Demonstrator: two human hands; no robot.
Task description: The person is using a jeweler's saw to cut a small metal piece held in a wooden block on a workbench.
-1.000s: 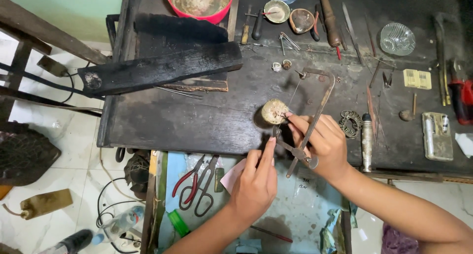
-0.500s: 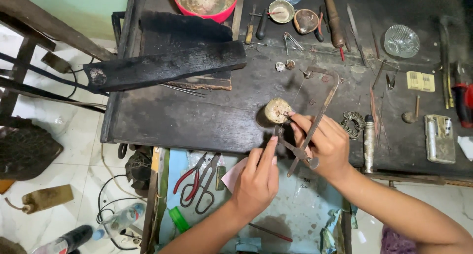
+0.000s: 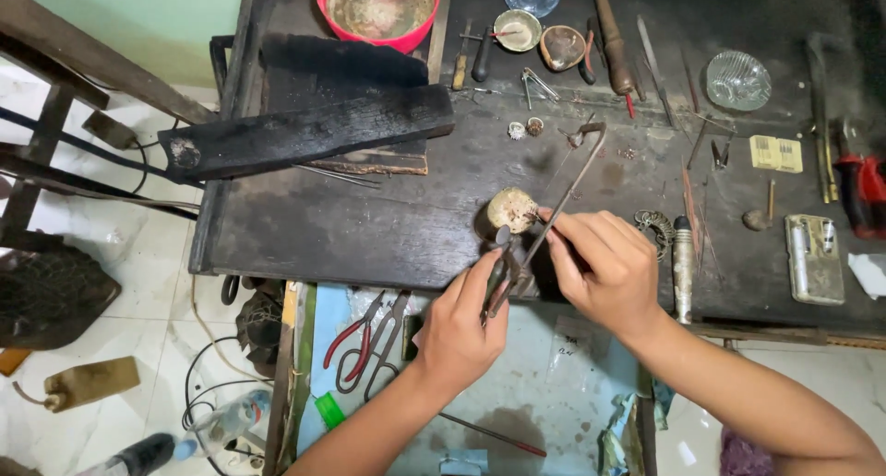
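sawing is in hand: the right hand (image 3: pixel 604 268) has its grip closed on a jeweller's saw (image 3: pixel 563 192), the left hand (image 3: pixel 459 333) pinches a small piece, too small to tell, against the round peg (image 3: pixel 510 208) at the tabletop (image 3: pixel 369 236) edge. next calls for steady strokes. at 3 o'clock a metal cylinder (image 3: pixel 682 264) lies near; red-handled pliers (image 3: pixel 355 342) at 8 o'clock.

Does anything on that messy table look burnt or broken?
Yes. The long wooden block lying across the bench's left side is charred black, and it pokes out past the edge. Both hands, left hand and right hand, work at a small saw frame beside a round lump.
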